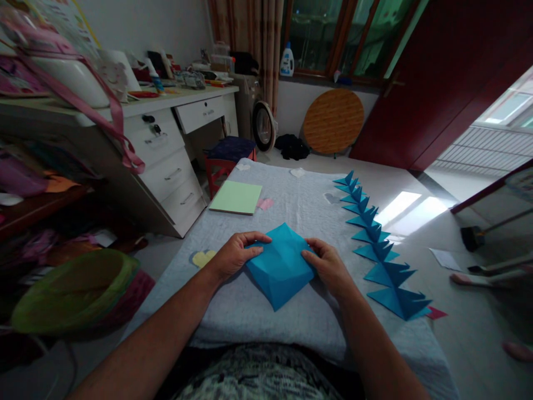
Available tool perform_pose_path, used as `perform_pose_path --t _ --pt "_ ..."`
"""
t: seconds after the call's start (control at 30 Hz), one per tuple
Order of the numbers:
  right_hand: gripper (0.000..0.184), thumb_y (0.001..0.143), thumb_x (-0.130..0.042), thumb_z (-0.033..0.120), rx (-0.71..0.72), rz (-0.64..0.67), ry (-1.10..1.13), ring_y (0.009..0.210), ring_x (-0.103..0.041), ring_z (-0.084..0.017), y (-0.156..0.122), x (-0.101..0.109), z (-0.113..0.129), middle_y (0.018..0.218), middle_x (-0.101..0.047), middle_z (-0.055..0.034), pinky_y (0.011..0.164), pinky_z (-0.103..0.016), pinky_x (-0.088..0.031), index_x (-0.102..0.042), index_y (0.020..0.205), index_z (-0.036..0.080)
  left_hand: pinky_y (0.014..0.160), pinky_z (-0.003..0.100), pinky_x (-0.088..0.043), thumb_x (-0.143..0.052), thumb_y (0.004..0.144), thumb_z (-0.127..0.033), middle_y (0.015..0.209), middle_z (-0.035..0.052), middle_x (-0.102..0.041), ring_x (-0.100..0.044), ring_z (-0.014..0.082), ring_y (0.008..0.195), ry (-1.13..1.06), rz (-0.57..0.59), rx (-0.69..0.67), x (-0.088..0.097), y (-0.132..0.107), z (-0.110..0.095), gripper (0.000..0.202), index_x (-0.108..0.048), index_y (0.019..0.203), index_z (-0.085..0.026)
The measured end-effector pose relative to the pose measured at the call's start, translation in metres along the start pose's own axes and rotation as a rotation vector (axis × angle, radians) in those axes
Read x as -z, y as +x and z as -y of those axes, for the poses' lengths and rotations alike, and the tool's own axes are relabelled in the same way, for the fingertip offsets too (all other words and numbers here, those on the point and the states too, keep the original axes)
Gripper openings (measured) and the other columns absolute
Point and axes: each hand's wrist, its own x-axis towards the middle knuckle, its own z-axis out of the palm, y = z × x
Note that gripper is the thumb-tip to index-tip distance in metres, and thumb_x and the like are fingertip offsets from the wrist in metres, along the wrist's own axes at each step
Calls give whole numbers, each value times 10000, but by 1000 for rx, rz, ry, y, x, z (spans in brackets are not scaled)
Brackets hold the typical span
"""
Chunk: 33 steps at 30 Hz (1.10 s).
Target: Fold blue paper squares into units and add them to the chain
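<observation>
A blue sheet of paper [280,265], partly folded into a diamond shape, lies on the grey cloth-covered table [291,205] in front of me. My left hand [235,255] pinches its left edge with curled fingers. At the paper's right edge my right hand [328,266] presses down with closed fingers. A row of several folded blue paper pieces [377,244] runs along the table's right side, apart from both hands.
A light green paper pad [236,196] lies at the table's far left. Small paper hearts, one yellow [203,258], are scattered on the cloth. A white desk with drawers [166,161] stands left, a red stool [220,166] behind the table, a green basket [75,289] low left.
</observation>
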Motion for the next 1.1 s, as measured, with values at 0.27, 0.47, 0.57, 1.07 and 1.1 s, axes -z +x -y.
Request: perform_pose_path --t 0.27,0.47,0.57,1.07,1.1 --pt "235 820 -662 355 251 -200 -308 696 -577 -187 1 0 -9 770 -660 -7 660 -317 -454 -710 1016 236 839 329 -493 -718 750 -228 1000 72 -748 -661 244 930 149 -145 -170 -1 4 0 209 -798 941 -199" --pt "315 839 -585 244 446 -313 -817 828 -559 -242 3 -4 -19 871 -641 -70 821 -408 -460 -689 1133 197 972 368 -472 -626 791 -174 1011 66 -728 -664 244 996 549 -195 -278 -1 8 10 192 -771 912 -204" --pt "320 924 -508 265 574 -250 -997 1030 -555 -285 -2 -10 -15 1083 -646 -136 949 -462 -433 -675 1175 161 963 371 -481 -575 810 -147 1011 71 -706 -660 234 992 718 -221 -295 -1 7 11 206 -747 919 -179" --pt "625 1005 -380 572 357 330 -1283 1497 -274 -284 -10 -33 -2 1608 -348 -65 1209 -546 -189 -393 1525 225 1073 382 -457 -471 748 -40 1224 84 -635 -600 217 1185 725 -40 -367 7 -10 -5 392 -704 1035 -171" --pt "617 1010 -377 562 350 331 -1272 1497 -275 -280 -10 -33 -2 1607 -351 -62 1210 -542 -191 -389 1527 224 1077 375 -457 -467 714 -9 1284 84 -610 -584 216 1220 768 33 -378 9 -14 -6 467 -696 1084 -177"
